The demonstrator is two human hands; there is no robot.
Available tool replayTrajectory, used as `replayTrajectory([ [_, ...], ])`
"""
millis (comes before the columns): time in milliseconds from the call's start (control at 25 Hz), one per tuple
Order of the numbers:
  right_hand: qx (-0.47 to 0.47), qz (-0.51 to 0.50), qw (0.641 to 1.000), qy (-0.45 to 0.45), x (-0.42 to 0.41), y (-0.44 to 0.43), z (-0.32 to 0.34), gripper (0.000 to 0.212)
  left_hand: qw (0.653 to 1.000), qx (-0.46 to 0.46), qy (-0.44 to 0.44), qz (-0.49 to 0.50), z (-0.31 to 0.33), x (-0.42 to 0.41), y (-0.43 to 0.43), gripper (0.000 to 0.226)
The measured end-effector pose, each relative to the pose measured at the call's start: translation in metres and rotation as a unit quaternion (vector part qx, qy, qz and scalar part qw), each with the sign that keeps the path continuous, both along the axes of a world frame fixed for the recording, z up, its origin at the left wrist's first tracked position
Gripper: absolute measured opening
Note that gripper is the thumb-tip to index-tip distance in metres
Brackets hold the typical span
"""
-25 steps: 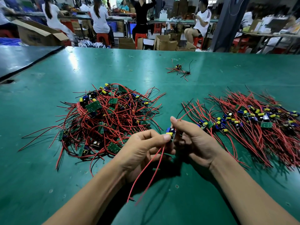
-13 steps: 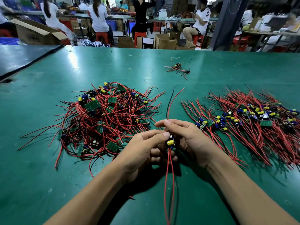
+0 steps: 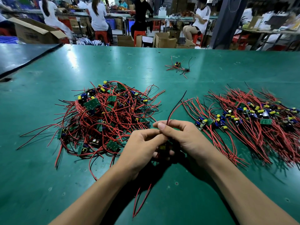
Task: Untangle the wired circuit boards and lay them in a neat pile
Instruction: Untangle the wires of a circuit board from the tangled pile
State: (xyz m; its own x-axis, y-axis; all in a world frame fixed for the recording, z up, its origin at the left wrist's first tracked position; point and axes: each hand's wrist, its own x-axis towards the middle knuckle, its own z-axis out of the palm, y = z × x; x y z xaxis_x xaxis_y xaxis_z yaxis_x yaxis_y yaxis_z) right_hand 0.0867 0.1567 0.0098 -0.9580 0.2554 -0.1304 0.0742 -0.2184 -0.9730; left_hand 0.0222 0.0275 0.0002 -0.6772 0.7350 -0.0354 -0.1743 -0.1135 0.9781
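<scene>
Since half a second ago the circuit board (image 3: 162,147) has sunk deeper between the palms, and only a yellow glint of it shows. Left of the left hand (image 3: 141,148) sits the tangled heap (image 3: 105,116), much of it unsorted. That hand curls round the board from below, and the lower leads (image 3: 142,198) trail toward the person. The right hand (image 3: 185,138) pinches the upper leads (image 3: 176,105), red and black, which rise beyond its fingertips. I judge the step to be straightening one freed board. Next it goes onto the neat pile (image 3: 253,120) right of the right hand, leads parallel.

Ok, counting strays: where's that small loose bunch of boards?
Head view: the small bunch lies alone, far centre-right on the table, beyond the tangled pile and neat pile.
</scene>
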Motion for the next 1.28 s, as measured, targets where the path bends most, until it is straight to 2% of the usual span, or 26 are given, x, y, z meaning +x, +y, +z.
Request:
replayTrajectory([
  [80,-0.012,0.024,1.000,-0.008,0.000,0.001,-0.001,0.030,1.000,-0.002,0.025,0.009,-0.002,-0.001,0.000,0.015],
  [160,0.040,0.020,0.999,-0.011,-0.001,0.003,-0.004,0.030,0.999,-0.009,0.031,0.015,-0.003,-0.001,0.000,0.015],
  [280,0.141,-0.031,0.989,-0.026,-0.005,0.007,-0.006,0.032,0.999,-0.019,0.019,0.027,-0.004,0.000,0.001,0.018],
  [360,0.188,-0.068,0.980,-0.024,-0.008,0.006,-0.006,0.027,0.999,-0.025,0.018,0.034,-0.003,0.000,0.001,0.019],
  [480,0.293,-0.137,0.946,-0.014,-0.011,0.009,-0.005,0.021,0.999,-0.035,0.015,0.033,-0.001,0.001,0.002,0.016],
  [520,0.300,-0.150,0.942,-0.015,-0.012,0.012,-0.005,0.022,0.999,-0.039,0.015,0.029,-0.001,0.001,0.002,0.014],
  [600,0.264,-0.175,0.948,-0.026,-0.013,0.018,-0.007,0.028,0.999,-0.043,0.011,0.017,0.000,0.001,0.001,0.012],
  [720,0.110,-0.196,0.974,-0.033,-0.013,0.023,-0.006,0.048,0.999,-0.044,0.003,-0.006,0.002,0.001,-0.001,0.012],
  [840,-0.046,-0.143,0.987,-0.049,-0.012,0.027,0.000,0.058,0.999,-0.051,0.000,-0.013,0.005,0.002,-0.003,0.014],
  [920,-0.104,-0.098,0.988,-0.060,-0.009,0.031,0.002,0.053,0.998,-0.061,0.021,-0.007,0.003,0.003,-0.003,0.018],
  [1040,-0.115,-0.066,0.988,-0.075,-0.006,0.035,0.004,0.046,0.996,-0.070,0.059,-0.004,0.001,0.003,-0.003,0.016],
  [1120,-0.064,-0.070,0.991,-0.090,-0.005,0.034,0.003,0.046,0.995,-0.066,0.071,-0.005,0.001,0.004,-0.004,0.015],
  [1200,-0.010,-0.056,0.995,-0.078,-0.005,0.028,0.000,0.040,0.997,-0.055,0.056,0.001,0.001,0.004,-0.004,0.016],
  [1280,-0.005,0.017,0.999,-0.041,-0.004,0.021,-0.005,0.038,0.999,-0.045,0.021,0.012,0.001,0.003,-0.003,0.017],
])
